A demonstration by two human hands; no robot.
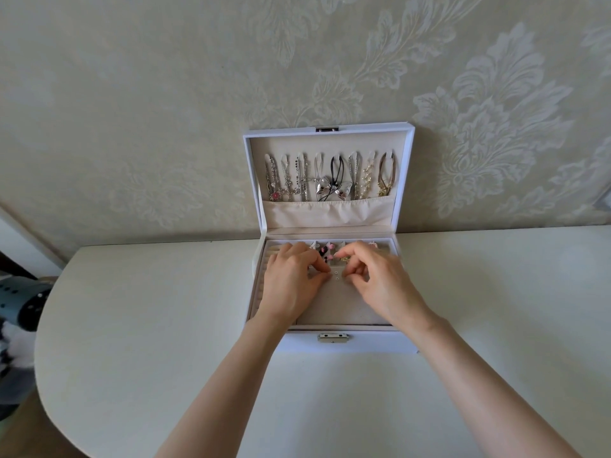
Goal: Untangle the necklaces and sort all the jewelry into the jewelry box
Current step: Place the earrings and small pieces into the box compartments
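Two forearms reached over the bench [165,325] into the one open jewelry box [347,343]. Left hand [291,276] and right hand [380,279] both hovered at the pierced earring panel [334,299]. The left fingers [322,274] were pinching what was probably a stud earring, too small to confirm. The right fingers [350,276] were curled, tips together, their hold unclear. Pushing the post straight into a hole while the other hand steadies the panel should spare the small earrings [325,251] just behind. Eight necklaces [330,176] hung separately in the lid [411,160].
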